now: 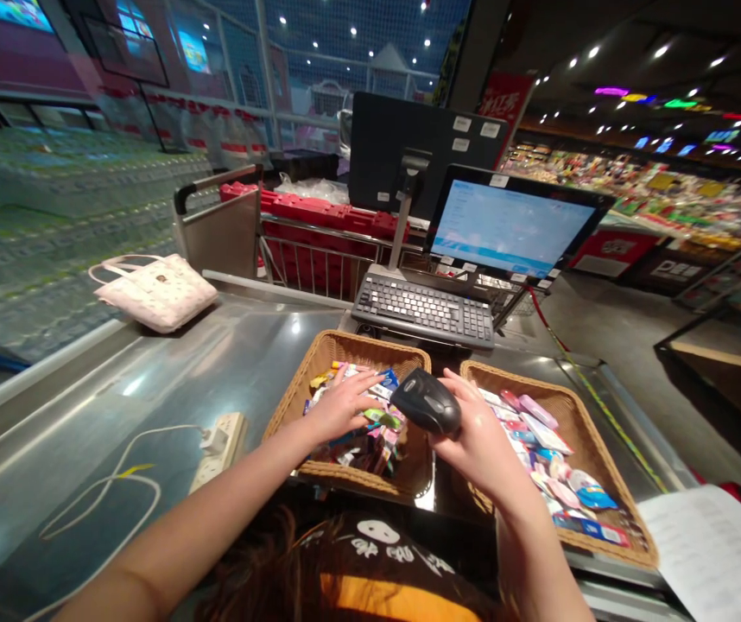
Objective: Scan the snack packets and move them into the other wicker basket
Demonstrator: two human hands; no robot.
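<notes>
My right hand [478,428] is wrapped round a black handheld barcode scanner [427,403], its head tilted toward the left wicker basket [288,397]. Over that basket my left hand [345,404] reaches in with fingers stretched out and apart. Beneath its fingertips lie small packaged goods, among them a green packet [382,418] and a blue one [389,378]; whether the fingers touch them I cannot tell. A second wicker basket [636,536], to the right of my right hand, holds several small colourful packages [542,423].
Behind the baskets are a black keyboard [423,307] and a lit monitor [509,223]. On the metal counter [241,345] lie a pale handbag [161,292] and a corded power strip [220,449]. White paper [713,549] sits at the right. A shopping cart [319,261] stands beyond.
</notes>
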